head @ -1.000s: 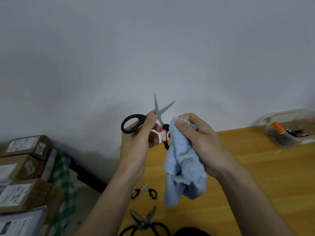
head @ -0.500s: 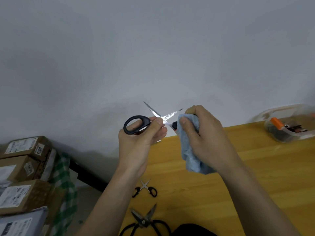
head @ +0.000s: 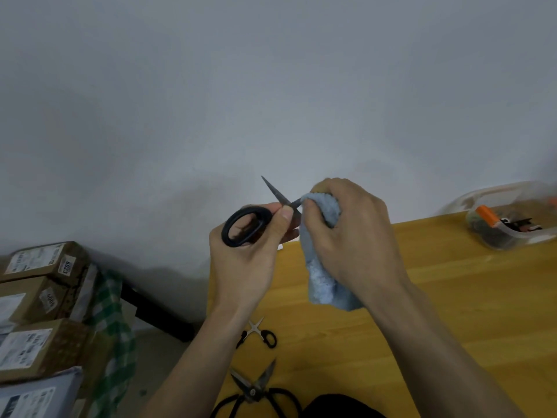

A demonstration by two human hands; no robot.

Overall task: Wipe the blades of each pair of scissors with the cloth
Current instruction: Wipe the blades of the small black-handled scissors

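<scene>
The cloth (head: 324, 212), pinched by right-hand fingers (head: 313, 227), now covers one blade of the left-held scissors (head: 256, 220).

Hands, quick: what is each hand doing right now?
Left hand: closed, holding the scissors by the black handle.
Right hand: closed, holding the blue cloth around one blade.
</scene>
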